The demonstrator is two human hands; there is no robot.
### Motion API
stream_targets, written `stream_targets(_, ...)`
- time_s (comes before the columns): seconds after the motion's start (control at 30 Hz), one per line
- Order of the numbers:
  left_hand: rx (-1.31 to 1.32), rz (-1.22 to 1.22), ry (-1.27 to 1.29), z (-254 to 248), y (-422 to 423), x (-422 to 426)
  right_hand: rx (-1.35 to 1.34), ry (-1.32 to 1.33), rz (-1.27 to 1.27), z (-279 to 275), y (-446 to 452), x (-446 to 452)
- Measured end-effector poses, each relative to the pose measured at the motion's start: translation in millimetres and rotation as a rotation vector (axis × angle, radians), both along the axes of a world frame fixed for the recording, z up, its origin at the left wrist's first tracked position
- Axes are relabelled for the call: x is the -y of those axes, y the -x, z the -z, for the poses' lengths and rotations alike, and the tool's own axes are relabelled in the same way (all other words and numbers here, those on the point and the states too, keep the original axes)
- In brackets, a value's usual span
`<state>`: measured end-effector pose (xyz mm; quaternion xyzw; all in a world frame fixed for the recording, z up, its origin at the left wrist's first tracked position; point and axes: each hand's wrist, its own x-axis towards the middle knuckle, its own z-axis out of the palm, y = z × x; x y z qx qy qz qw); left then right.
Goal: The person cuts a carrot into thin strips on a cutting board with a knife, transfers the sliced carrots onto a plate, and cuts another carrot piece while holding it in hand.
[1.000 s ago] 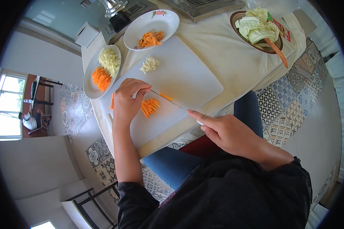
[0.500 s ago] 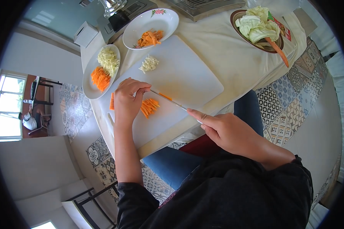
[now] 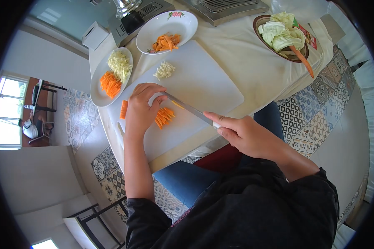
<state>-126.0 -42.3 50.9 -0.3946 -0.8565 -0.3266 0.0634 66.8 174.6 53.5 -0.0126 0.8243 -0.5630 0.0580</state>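
Observation:
My right hand [image 3: 249, 135] is wrapped round the pale handle of a kitchen knife [image 3: 195, 112], index finger stretched along the top. The blade slants over the white cutting board [image 3: 212, 79], an orange carrot strip lying along its flat or just behind it. At the blade's tip, the fingers of my left hand [image 3: 142, 106] are closed; the exact contact is partly hidden. Cut carrot sticks [image 3: 164, 117] lie beside my left wrist, and a carrot chunk [image 3: 124, 109] shows on its other side. Chopped white pieces [image 3: 164, 70] are heaped farther up the board.
A plate [image 3: 96, 98] with shredded carrot and cabbage stands left of the board. Behind it is a flowered bowl [image 3: 189, 27] of carrot peelings. A brown-rimmed bowl [image 3: 257, 24] at right holds cabbage leaves and a carrot [image 3: 302, 61]. Metal stoves [image 3: 224, 10] stand at the back.
The knife has turned so that more of its flat blade shows, and my right hand has rotated with it. My left hand stays near the tip. The view has shifted slightly.

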Motion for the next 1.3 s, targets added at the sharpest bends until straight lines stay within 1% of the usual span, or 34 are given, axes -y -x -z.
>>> stream_targets(0.1, -0.064, 0.053, 0.016, 0.7, -0.7, -2.4, 0.1, 0.109, 0.029, 0.2, -0.4, 5.5)
stream_targets(0.2, -0.072, 0.068, 0.044, 0.7, -3.8, -4.1, 0.351, 0.232, 0.054, -17.8, -1.5, 10.3)
stream_targets(0.3, -0.046, 0.061, 0.094, 0.8, -5.0, -4.0, 0.351, 0.241, 0.05, -17.3, -4.2, 13.4)
stream_targets(0.5, -0.003, 0.076, 0.129, -0.5, -5.9, -0.8, 0.007, 0.022, 0.019, -4.9, -11.2, 21.6)
stream_targets(0.63, 0.062, 0.096, 0.101, -5.6, -7.4, 0.0, -0.068, -0.076, -0.003, -4.5, -13.2, 24.1)
stream_targets(0.73, 0.0, 0.123, 0.084, -11.4, -4.3, 3.0, -0.147, -0.182, 0.017, 0.9, -13.1, 25.8)
stream_targets(0.83, 0.114, 0.13, 0.047, -9.0, -1.0, 7.4, -0.191, -0.261, 0.048, 5.6, -13.1, 27.1)
stream_targets(0.93, 0.053, 0.159, 0.076, -11.6, -2.1, 7.8, -0.237, -0.379, 0.076, 8.7, -14.9, 29.0)
stream_targets(1.03, 0.047, 0.239, -0.029, -17.0, -2.6, 7.1, -0.249, -0.452, 0.089, 4.4, -16.9, 29.4)
stream_targets(1.1, -0.013, 0.238, -0.038, -15.9, -2.9, 6.3, -0.244, -0.468, 0.088, 3.4, -17.7, 29.5)
stream_targets(1.13, -0.043, 0.235, -0.044, -15.3, -3.4, 6.2, -0.236, -0.452, 0.084, 3.2, -17.8, 28.7)
stream_targets(1.2, -0.074, 0.141, -0.12, -17.4, -5.8, 3.8, -0.222, -0.418, 0.071, 3.1, -18.1, 25.7)
stream_targets(1.3, -0.065, 0.019, -0.184, -13.8, -1.0, 8.3, -0.138, -0.055, 0.164, -9.0, -17.5, 16.4)
